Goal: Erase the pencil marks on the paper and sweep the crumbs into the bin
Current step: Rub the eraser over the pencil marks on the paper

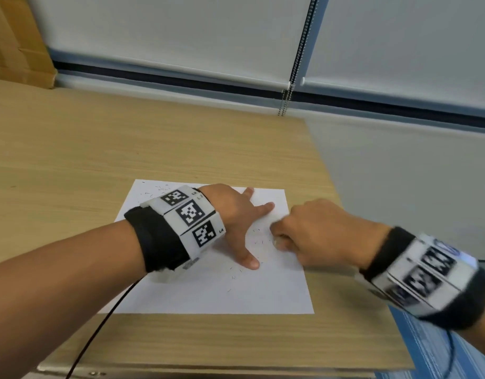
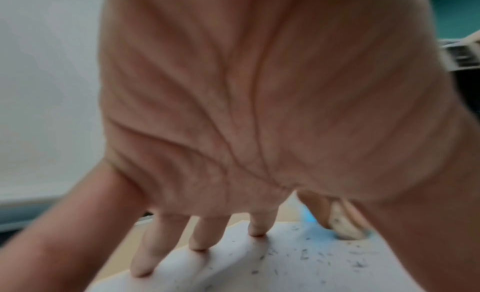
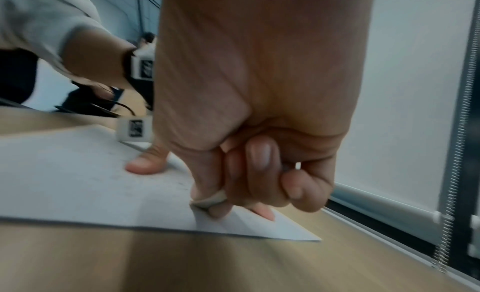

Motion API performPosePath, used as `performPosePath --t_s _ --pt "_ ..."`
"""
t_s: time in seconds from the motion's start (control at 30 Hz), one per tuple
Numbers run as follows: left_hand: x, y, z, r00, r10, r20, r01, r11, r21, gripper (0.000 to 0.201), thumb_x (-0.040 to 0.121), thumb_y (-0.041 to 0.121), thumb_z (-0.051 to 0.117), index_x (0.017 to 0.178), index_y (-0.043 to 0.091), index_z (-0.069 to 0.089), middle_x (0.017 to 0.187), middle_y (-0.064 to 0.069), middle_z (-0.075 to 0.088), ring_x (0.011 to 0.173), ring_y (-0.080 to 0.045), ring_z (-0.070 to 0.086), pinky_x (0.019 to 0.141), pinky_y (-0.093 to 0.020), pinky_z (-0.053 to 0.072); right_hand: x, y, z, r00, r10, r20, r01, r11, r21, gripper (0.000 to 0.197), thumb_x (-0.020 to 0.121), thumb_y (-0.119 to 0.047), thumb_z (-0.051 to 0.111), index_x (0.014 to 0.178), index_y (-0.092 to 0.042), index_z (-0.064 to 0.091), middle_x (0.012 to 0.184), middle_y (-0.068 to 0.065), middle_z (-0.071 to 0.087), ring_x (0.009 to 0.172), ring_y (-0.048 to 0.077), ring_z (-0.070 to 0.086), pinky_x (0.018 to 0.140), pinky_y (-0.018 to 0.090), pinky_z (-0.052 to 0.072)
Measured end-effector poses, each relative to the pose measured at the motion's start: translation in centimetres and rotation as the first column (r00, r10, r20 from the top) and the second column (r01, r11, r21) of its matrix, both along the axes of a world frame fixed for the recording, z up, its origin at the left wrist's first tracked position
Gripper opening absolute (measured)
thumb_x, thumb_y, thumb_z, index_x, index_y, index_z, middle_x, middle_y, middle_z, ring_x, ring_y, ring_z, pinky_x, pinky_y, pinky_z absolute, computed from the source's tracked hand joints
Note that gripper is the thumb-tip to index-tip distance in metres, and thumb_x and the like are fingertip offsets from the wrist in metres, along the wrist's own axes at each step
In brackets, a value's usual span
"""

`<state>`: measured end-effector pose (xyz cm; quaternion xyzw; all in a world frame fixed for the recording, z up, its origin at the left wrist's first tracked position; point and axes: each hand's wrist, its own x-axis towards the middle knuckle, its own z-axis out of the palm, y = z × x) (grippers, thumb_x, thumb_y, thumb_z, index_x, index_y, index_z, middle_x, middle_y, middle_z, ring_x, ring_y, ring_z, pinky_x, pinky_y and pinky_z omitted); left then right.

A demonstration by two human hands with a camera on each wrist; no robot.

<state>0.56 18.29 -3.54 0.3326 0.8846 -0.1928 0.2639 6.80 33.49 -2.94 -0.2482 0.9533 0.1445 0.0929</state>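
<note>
On the wooden worktop [image 1: 71, 149], near its right edge, lies the white paper [image 1: 208, 296], pinned by the left hand [image 1: 233, 217], which is spread flat with straight fingers [image 2: 200, 235] and thumb pressing the sheet. Beside it the right hand [image 1: 312, 233] is curled tightly round a small pale eraser [image 3: 210, 199], whose rounded end touches the paper between thumb and fingertips. No bin shows in any view.

Several things could go wrong. The sheet is thin and limp, and its near corner on the right side is unweighted; a hard stroke toward the left hand's fingers could buckle or crease the paper, even tear it. If the left hand eases off, the smooth laminate beneath would probably let the sheet slide. The crumbs [image 2: 303, 255], short dark slivers scattered over the sheet, look light and loose, so a brisk rub or a brush of the wrist could flick them onto the worktop or off its right edge, where sweeping them up becomes harder. The eraser looks soft and worn, speckled grey with graphite; a dirty face might smear rather than lift. Any pencil marks left near it are too faint to make out.

The worktop has a matte, straight-grained wood pattern; the paper is flat, crisp-edged and rectangular.
</note>
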Motion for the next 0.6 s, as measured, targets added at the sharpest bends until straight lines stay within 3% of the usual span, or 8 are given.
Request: performPosePath --t_s 0.1,0.17,0.23,0.33,0.43,0.5,0.6 --pt "0.1 0.0 -0.1 0.999 0.038 0.027 -0.038 0.999 0.006 0.132 0.061 0.081 0.064 0.146 0.040 -0.029 0.157 -0.004 -0.030 0.147 -0.041 0.001 0.112 -0.056 0.027 2.5 -0.1 0.1 0.999 0.037 0.037 -0.038 0.999 0.019 0.016 0.090 -0.028 0.046 0.076 -0.021 0.050 0.055 -0.004 0.037 0.049 0.019 0.037 0.055 0.034 0.038" --pt "0.3 0.1 -0.1 0.998 0.052 0.028 -0.052 0.999 0.005 0.136 0.058 0.083 0.065 0.145 0.040 -0.030 0.157 -0.004 -0.031 0.146 -0.043 -0.005 0.113 -0.057 0.023 2.0 -0.5 0.3 0.999 0.030 0.040 -0.032 0.998 0.046 0.019 0.091 -0.029 0.045 0.074 -0.021 0.047 0.055 -0.005 0.035 0.049 0.016 0.034 0.057 0.034 0.038" --pt "0.5 0.1 -0.1 0.998 0.048 0.026 -0.049 0.999 0.003 0.137 0.056 0.083 0.066 0.144 0.040 -0.031 0.157 -0.005 -0.030 0.146 -0.044 -0.003 0.112 -0.056 0.023 -0.2 -0.6 0.5 1.000 -0.018 0.009 0.018 0.998 0.055 0.017 0.091 -0.030 0.045 0.076 -0.024 0.045 0.058 -0.007 0.035 0.055 0.018 0.039 0.058 0.032 0.034" --pt "0.5 0.1 -0.1 0.999 0.039 0.037 -0.040 0.999 0.010 0.137 0.055 0.084 0.066 0.141 0.043 -0.033 0.157 -0.006 -0.030 0.147 -0.041 0.007 0.110 -0.052 0.027 -3.1 -0.4 0.7 0.996 -0.094 0.005 0.094 0.995 0.027 0.015 0.092 -0.031 0.046 0.094 -0.027 0.060 0.063 -0.009 0.038 0.069 0.021 0.050 0.060 0.030 0.034" --pt "0.4 0.2 -0.1 0.998 0.049 0.044 -0.049 0.999 -0.004 0.139 0.053 0.085 0.065 0.141 0.043 -0.033 0.155 -0.004 -0.033 0.147 -0.041 0.004 0.111 -0.053 0.026 -1.0 -0.4 0.7 0.998 -0.054 0.018 0.054 0.998 0.026 0.018 0.088 -0.025 0.048 0.070 -0.024 0.045 0.059 -0.007 0.039 0.053 0.015 0.040 0.052 0.030 0.031" --pt "0.4 0.4 -0.1 0.998 0.050 0.034 -0.050 0.999 -0.018 0.139 0.054 0.085 0.065 0.142 0.041 -0.034 0.155 -0.005 -0.035 0.147 -0.043 0.001 0.112 -0.054 0.024 1.9 -0.2 0.4 0.997 0.002 0.075 -0.002 1.000 0.001 0.021 0.088 -0.027 0.047 0.069 -0.020 0.043 0.057 -0.004 0.037 0.048 0.011 0.031 0.051 0.032 0.030" --pt "0.5 0.4 -0.1 0.998 0.052 0.025 -0.051 0.998 -0.025 0.139 0.056 0.084 0.065 0.141 0.039 -0.034 0.154 -0.006 -0.036 0.146 -0.043 0.004 0.113 -0.055 0.027 3.0 -0.1 0.4 0.992 0.009 0.128 -0.011 1.000 0.016 0.022 0.092 -0.033 0.045 0.076 -0.019 0.049 0.058 -0.004 0.039 0.052 0.015 0.038 0.059 0.035 0.039"
